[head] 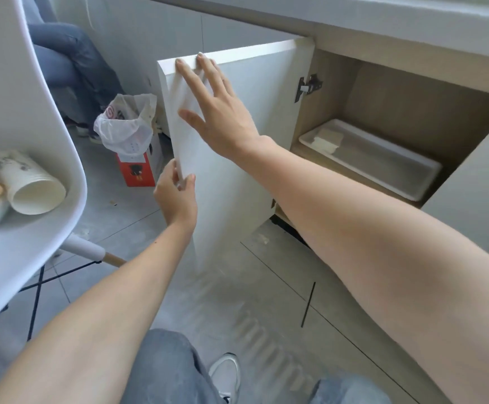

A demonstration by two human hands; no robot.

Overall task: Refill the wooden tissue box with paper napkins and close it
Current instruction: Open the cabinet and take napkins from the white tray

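A white cabinet door (255, 135) stands open below the counter. My left hand (176, 196) pinches its free edge low down. My right hand (214, 112) lies flat on the door's inner face, fingers spread, with the fingertips over the top edge. Inside the cabinet a white plastic tray (412, 188) rests on the wooden shelf, with a small stack of pale paper napkins (326, 139) at its left end. No wooden tissue box is in view.
A white chair (33, 234) at the left carries stacked paper cups (30, 185). A bin lined with a plastic bag (126, 126) stands on the grey tiled floor behind the door. A seated person's legs (71, 59) are at the far left.
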